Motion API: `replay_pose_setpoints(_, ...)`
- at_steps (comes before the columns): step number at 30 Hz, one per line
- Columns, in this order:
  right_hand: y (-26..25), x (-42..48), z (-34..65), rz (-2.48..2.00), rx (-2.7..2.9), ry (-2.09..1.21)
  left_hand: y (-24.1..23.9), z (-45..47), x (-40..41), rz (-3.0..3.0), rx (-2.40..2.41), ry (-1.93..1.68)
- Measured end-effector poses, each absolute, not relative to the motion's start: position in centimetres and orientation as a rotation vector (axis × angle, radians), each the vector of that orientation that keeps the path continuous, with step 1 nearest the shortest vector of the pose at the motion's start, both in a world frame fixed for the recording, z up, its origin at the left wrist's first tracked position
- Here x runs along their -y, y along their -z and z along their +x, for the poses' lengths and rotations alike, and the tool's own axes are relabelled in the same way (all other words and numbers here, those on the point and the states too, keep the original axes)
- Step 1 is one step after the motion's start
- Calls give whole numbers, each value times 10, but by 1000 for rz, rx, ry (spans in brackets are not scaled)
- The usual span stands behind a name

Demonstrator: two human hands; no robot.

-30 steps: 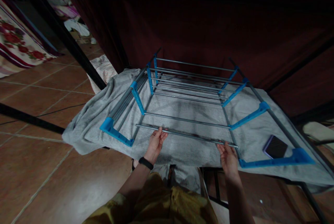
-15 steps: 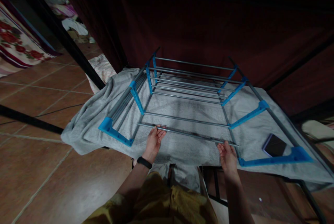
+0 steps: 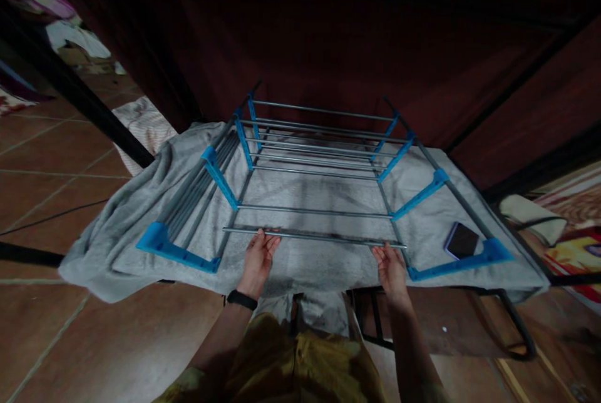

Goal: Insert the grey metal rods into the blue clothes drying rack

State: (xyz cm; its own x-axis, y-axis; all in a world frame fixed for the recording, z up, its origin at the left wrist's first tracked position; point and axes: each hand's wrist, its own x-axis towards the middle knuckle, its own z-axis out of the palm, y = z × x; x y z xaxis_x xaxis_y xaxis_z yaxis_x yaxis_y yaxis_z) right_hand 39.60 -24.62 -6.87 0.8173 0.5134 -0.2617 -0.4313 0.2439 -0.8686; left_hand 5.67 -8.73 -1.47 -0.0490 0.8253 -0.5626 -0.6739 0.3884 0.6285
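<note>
A thin grey metal rod (image 3: 323, 238) runs crosswise in front of me, held near both ends. My left hand (image 3: 258, 259) is closed on it toward its left end, fingers pinching from below. Closer to the right end, my right hand (image 3: 391, 267) grips the same rod. Beyond it lies a rack frame (image 3: 314, 211) of grey tubes, several crossbars and blue plastic brackets. The near left bracket (image 3: 181, 249) and near right bracket (image 3: 462, 262) stand on either side of the rod. Both rod tips lie over the frame's lower side tubes; whether they touch cannot be seen.
Several loose grey rods (image 3: 200, 187) lie along the frame's left side. A phone (image 3: 461, 241) rests inside the right side. Grey cloth (image 3: 126, 228) covers the bed beneath. Dark bed posts (image 3: 75, 71) rise at the left, and a dark red curtain (image 3: 300, 40) hangs behind.
The view has swung to the right, so the rack and hands appear farther left. Both hands keep hold of the rod, which looks slightly more level and remains near the front.
</note>
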Motion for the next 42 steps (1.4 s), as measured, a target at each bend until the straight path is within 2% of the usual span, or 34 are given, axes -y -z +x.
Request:
replay_pose_setpoints(11, 57, 239, 390, -1129, 45, -672, 4, 60, 81, 153, -1142, -1196)
replay_pose_setpoints(42, 63, 246, 395, -1138, 71, -695, 28, 93, 110, 325, -973, -1005)
